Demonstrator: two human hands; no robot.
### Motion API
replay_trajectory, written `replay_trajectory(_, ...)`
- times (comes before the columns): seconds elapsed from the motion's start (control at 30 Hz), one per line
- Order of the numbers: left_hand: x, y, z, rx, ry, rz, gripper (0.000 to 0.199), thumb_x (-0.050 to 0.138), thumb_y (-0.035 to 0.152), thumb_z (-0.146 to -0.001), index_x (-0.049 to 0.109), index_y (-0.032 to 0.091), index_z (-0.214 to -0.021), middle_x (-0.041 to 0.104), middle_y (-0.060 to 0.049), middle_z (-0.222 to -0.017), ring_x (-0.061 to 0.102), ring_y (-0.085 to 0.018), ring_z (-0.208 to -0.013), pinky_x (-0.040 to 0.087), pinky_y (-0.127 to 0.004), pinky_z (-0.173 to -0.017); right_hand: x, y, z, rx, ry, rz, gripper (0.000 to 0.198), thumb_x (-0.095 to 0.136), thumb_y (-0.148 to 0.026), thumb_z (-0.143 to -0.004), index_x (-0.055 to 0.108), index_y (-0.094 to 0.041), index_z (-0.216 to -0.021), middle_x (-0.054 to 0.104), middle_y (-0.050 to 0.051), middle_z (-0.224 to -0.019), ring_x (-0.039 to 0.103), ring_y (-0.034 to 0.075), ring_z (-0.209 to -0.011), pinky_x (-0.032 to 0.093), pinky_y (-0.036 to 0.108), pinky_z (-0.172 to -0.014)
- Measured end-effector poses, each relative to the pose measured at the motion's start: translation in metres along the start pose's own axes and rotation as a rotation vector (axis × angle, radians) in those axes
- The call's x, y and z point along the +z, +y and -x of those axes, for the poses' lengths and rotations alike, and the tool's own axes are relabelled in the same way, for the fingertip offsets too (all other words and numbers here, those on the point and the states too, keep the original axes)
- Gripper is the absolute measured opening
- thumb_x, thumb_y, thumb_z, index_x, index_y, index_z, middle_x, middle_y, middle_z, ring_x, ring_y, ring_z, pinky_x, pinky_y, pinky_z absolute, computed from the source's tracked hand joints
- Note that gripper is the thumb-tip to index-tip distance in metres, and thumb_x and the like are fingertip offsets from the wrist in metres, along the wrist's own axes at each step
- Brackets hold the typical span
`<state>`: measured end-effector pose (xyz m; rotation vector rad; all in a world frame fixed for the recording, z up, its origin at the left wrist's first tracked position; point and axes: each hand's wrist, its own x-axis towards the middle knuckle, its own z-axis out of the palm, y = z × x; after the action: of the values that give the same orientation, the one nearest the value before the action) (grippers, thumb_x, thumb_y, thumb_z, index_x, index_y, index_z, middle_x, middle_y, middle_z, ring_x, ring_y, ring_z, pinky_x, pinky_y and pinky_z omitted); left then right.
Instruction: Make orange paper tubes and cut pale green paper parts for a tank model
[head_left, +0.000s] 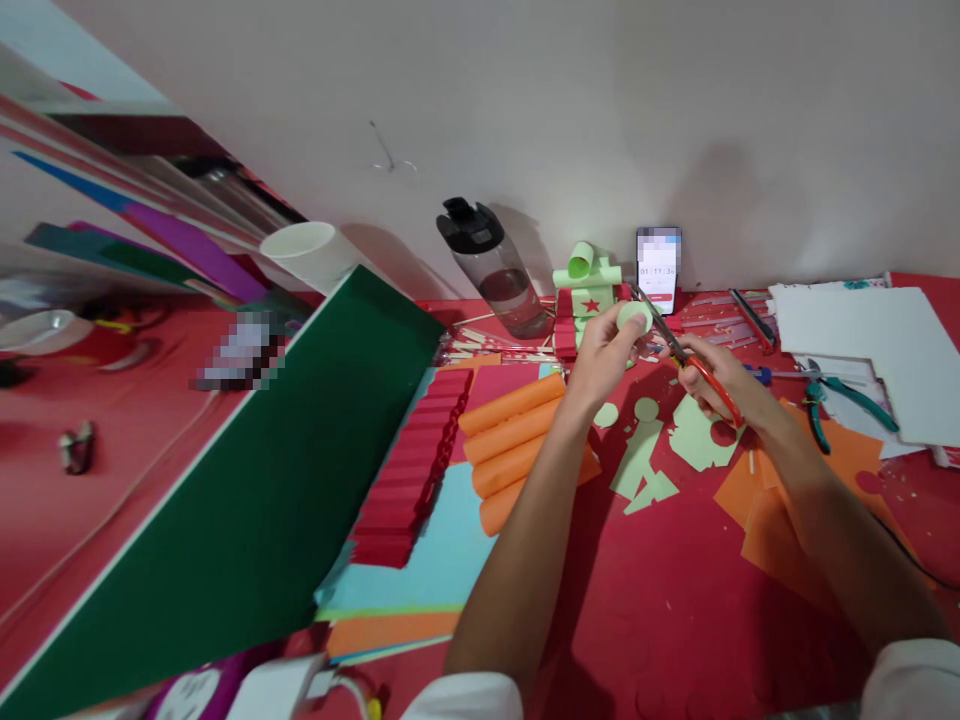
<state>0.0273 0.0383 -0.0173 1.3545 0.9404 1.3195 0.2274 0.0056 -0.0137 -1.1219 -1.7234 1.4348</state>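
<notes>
Between the thumb and fingers of my left hand (606,348) is a small pale green paper circle (634,318). My right hand (716,378) grips red-handled scissors (712,385), whose blades point up and left beside the circle's edge. Below my hands lie pale green paper scraps (637,455) and loose cut circles (646,408). Just behind my left hand stands a pale green paper model (589,285) with rolled tubes and a red star. Whether the blades touch the circle I cannot tell.
Left of my forearm lie orange paper rolls (514,440), folded red paper strips (412,465) and blue sheets (442,535). A green board (247,500) slants beyond them. A water bottle (499,275) and phone (659,270) stand by the wall. Pliers (851,395) and white board (862,325) lie right.
</notes>
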Motion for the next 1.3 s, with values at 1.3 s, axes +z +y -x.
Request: replay_trajectory(1.3,-0.007,0.007,0.002,-0.053,-0.113,-0.028,0.020,0.062,0.036,-0.088,0.066,0.020,-0.076,0.063,0.000,-0.070,0.054,-0.013,-0.064,0.045,-0.027,-0.064,0.001,-0.008,0.002,0.009,-0.001,0.020,0.047,0.071,-0.066,-0.093,0.066,-0.026,-0.119,0.043,-0.010,-0.058,0.034,0.008,-0.040,0.038,0.023,-0.039)
